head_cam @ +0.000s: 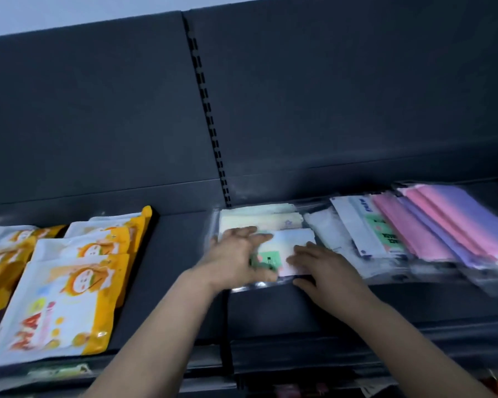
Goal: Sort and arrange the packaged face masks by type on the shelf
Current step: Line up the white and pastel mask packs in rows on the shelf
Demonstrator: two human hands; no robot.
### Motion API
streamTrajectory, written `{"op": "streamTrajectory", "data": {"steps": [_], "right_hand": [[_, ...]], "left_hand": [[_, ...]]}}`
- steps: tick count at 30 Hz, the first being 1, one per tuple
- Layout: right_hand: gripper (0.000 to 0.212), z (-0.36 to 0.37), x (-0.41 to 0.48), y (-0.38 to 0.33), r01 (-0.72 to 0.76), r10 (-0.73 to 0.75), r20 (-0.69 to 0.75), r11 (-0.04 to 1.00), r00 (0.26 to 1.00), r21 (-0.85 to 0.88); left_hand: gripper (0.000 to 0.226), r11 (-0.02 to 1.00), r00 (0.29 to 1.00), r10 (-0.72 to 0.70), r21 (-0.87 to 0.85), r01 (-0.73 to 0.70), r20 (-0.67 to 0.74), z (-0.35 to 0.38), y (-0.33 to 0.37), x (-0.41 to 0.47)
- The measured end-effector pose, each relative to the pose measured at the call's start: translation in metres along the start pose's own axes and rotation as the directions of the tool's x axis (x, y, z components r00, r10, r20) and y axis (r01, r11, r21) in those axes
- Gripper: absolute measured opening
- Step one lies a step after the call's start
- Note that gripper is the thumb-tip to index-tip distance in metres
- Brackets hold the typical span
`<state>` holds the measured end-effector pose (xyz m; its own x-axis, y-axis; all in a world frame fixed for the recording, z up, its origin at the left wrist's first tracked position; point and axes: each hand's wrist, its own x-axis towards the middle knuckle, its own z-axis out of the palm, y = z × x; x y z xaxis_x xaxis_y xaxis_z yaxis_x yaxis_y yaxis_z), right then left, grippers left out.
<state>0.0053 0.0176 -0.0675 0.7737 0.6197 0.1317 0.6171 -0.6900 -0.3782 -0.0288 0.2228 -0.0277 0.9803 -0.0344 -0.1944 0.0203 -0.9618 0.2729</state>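
The left hand (236, 254) is laid flat, fingers spread, on the pack (295, 239). The right hand (325, 268) is set on its right end; whether it grips cannot be told. The pack is found directly beneath both, equally near, long axis left-right, on the shelf (179, 254), left of the pink packs (443, 225).

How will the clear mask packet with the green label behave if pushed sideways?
Probably floppy and light: the packet looks thin, flat film. Its glossy wrap may slide easily over the pastel packets beneath, perhaps onto the white packets.
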Motion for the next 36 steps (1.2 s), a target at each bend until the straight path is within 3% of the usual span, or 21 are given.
{"op": "streamTrajectory", "data": {"steps": [1,3,5,7,10,12,16,18,20,22,26,29,31,33,36], "right_hand": [[0.041,-0.001,0.003,-0.003,0.006,-0.006,0.009,1.0,1.0,0.029],[0.037,-0.001,0.008,-0.009,-0.009,0.008,0.011,0.996,1.0,0.092],[0.032,-0.001,0.012,-0.006,-0.059,0.065,-0.151,0.997,0.986,0.042],[0.038,-0.004,0.013,0.005,-0.23,0.185,-0.296,0.965,0.937,-0.128],[0.058,-0.018,0.009,0.025,-0.536,0.489,-0.22,0.791,0.844,-0.295],[0.052,-0.022,0.003,0.035,-0.611,0.592,-0.162,0.733,0.789,-0.299],[0.025,-0.023,-0.018,0.03,-0.461,0.428,-0.186,0.862,0.884,-0.211],[0.025,-0.021,-0.029,0.027,-0.408,0.361,-0.277,0.903,0.89,-0.133],[0.038,-0.02,-0.038,0.033,-0.412,0.364,-0.355,0.909,0.861,-0.069],[0.044,-0.017,-0.046,0.043,-0.412,0.367,-0.345,0.909,0.864,-0.065],[0.039,-0.021,-0.057,0.05,-0.386,0.364,-0.328,0.923,0.871,0.0],[0.041,-0.03,-0.055,0.049,-0.334,0.329,-0.443,0.94,0.834,0.068],[0.04,-0.036,-0.05,0.044,-0.255,0.262,-0.511,0.963,0.819,0.086],[0.039,-0.038,-0.043,0.032,-0.178,0.21,-0.529,0.978,0.822,0.112],[0.043,-0.028,-0.029,0.009,-0.079,0.132,-0.477,0.988,0.869,0.129]], "left_hand": [[0.087,0.999,0.996,-0.005,0.033,0.002,0.089,0.003,-0.002,-0.003],[0.089,0.996,0.991,-0.028,0.082,0.017,0.133,0.008,-0.013,-0.004],[0.081,0.998,0.995,-0.025,0.067,0.019,0.102,0.007,-0.022,-0.001],[0.076,0.999,0.994,-0.009,0.053,0.003,0.113,0.006,-0.027,0.001],[0.075,0.998,0.99,0.007,0.069,-0.017,0.139,0.003,-0.026,0.003],[0.074,0.997,0.998,0.014,0.071,-0.018,0.065,0.003,-0.018,0.008],[0.044,0.977,0.965,0.084,-0.169,-0.129,-0.25,0.013,0.024,0.026],[0.03,0.929,0.974,0.076,-0.339,-0.147,-0.213,0.022,0.051,0.037],[0.026,0.861,0.994,0.02,-0.504,-0.071,-0.107,0.03,0.075,0.048],[0.019,0.794,0.999,-0.039,-0.608,0.009,-0.036,0.034,0.093,0.058],[0.054,0.719,0.989,-0.148,-0.689,0.092,-0.023,0.035,0.118,0.074],[0.046,0.655,0.987,-0.161,-0.751,0.086,-0.027,0.027,0.115,0.077],[0.029,0.677,0.994,-0.104,-0.735,0.05,-0.028,0.01,0.099,0.072],[0.023,0.775,1.0,-0.025,-0.632,0.028,0.013,-0.015,0.069,0.06],[0.035,0.973,0.995,0.019,-0.23,0.006,0.103,-0.048,0.018,0.034]]}}
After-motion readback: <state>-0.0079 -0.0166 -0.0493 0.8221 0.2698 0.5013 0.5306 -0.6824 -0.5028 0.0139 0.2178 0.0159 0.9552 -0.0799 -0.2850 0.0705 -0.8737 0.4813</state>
